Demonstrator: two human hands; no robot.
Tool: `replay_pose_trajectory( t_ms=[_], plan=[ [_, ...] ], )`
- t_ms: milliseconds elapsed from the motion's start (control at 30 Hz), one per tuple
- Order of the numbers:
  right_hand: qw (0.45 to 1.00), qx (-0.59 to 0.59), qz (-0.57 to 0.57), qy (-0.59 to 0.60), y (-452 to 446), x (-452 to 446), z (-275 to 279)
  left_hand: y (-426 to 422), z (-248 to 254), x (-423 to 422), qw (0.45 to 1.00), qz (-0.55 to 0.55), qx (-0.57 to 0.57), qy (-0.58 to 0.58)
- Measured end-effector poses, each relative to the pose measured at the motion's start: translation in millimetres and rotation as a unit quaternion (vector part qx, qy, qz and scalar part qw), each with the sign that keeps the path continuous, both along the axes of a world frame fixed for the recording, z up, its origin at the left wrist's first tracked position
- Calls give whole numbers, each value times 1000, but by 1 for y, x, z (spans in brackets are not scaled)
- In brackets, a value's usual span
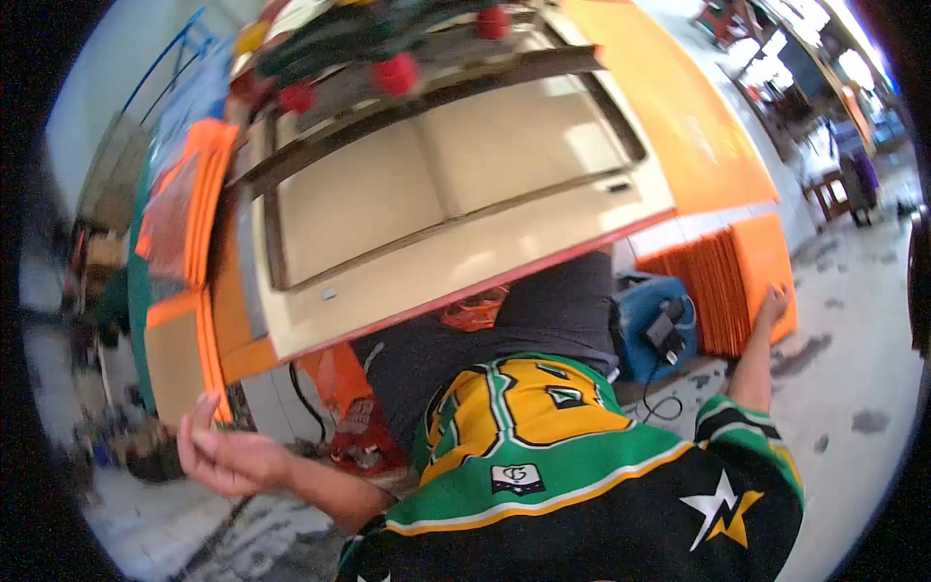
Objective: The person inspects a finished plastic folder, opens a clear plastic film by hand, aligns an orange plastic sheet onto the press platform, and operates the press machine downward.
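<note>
My left hand [231, 454] is raised at the lower left, its fingers loosely bent and apart, with nothing visible in them. Its fingertips are close to the orange edge of a stack of flat pieces [179, 364] with a tan face. On the right, my right hand [774, 305] has its fingers closed at the edge of an orange sheet [761, 257], which lies at the end of a tightly packed row of orange sheets [693, 291]. The fingertips there are small and partly hidden.
Before me stands a cream board [504, 262] with a dark metal frame [364, 247]. Red knobs [396, 74] sit on the green machine part above. More orange sheets [679, 107] lie beyond. A blue case [650, 325] with a cable and a red bag [364, 436] are by my legs.
</note>
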State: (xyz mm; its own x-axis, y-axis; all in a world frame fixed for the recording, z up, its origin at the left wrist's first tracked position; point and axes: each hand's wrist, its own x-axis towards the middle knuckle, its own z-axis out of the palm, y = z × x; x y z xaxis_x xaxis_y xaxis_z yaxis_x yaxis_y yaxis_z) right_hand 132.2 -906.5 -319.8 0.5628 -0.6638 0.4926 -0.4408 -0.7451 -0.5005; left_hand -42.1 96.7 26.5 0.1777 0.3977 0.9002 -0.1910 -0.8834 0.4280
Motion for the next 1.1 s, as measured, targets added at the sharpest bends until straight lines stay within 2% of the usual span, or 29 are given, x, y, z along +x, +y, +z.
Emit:
replay_pose_trajectory(
  t_ms=[33,100,133,167,233,300,367,400,467,500,667,767,900,1033,1100],
  plan=[
    [996,55,-41,-50,60,0,52,0,-2,0,1000,-12,-13,6],
    [996,-48,-45,-63,10,18,37,-3,0,0,999,-4,-4,46],
    [995,35,-56,-76,45,20,71,-1,0,0,998,-25,-16,49],
    [994,-55,-40,-85,80,22,101,-1,1,0,997,-49,-30,52],
    [993,35,0,-112,118,40,147,-5,5,1,996,-47,-40,62],
    [989,4,68,-129,134,63,173,-3,2,2,992,-92,-69,49],
    [985,-2,103,-140,186,82,217,-5,4,6,990,-90,-93,64],
    [976,2,154,-152,230,87,246,-3,5,7,991,-82,-92,58],
    [954,33,251,-161,271,112,269,0,5,8,986,-79,-89,116],
    [946,-4,294,-137,295,120,279,1,5,6,987,-76,-89,112],
    [887,-72,446,-91,379,165,290,13,-3,-4,989,-44,-90,109],
    [891,-35,448,-55,415,176,278,19,-8,-15,985,-21,-133,106],
    [878,125,459,-48,425,195,239,33,-17,-30,982,1,-151,117],
    [902,64,427,-15,428,188,252,46,-24,-39,977,21,-180,116],
    [902,142,407,-27,434,185,255,56,-26,-36,974,16,-196,111]
  ],
)
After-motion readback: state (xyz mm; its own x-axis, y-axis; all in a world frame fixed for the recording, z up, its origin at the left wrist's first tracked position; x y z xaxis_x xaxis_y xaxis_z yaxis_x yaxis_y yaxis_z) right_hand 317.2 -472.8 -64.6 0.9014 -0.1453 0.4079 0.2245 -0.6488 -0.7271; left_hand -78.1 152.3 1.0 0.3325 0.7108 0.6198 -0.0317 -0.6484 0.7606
